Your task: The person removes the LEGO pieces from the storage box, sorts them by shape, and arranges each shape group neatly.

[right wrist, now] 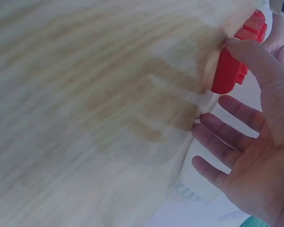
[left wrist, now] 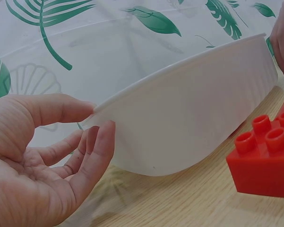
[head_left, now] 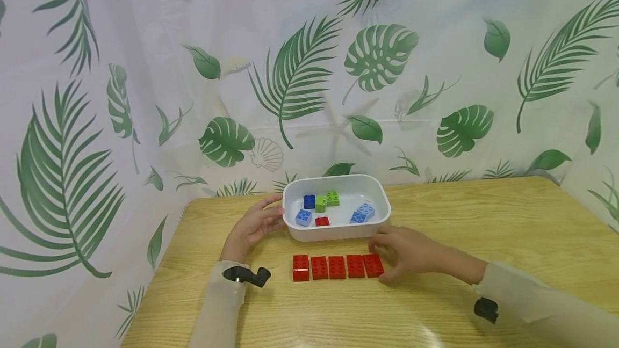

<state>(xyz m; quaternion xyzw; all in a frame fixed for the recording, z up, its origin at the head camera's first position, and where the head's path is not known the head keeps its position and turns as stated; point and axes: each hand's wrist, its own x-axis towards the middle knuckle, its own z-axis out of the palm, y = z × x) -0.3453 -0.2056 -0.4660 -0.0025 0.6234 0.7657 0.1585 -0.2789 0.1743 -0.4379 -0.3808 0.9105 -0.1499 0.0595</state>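
Several red toy bricks (head_left: 336,267) stand in a row on the table in front of a white plastic bin (head_left: 338,234); the leftmost looks taller. My right hand (head_left: 408,251) is at the row's right end. In the right wrist view its thumb (right wrist: 248,52) is right at the side of a red brick (right wrist: 227,73), while the other fingers spread apart near the brick's other end. My left hand (head_left: 256,224) is at the bin's left end. In the left wrist view its loosely bent fingers (left wrist: 101,142) touch the bin's end near the rim.
Inside the bin lie a dark blue brick (head_left: 309,201), lime green bricks (head_left: 332,198), light blue bricks (head_left: 366,209) and a red brick (head_left: 322,221). A leaf-patterned sheet (head_left: 309,95) hangs behind the wooden table (head_left: 483,230).
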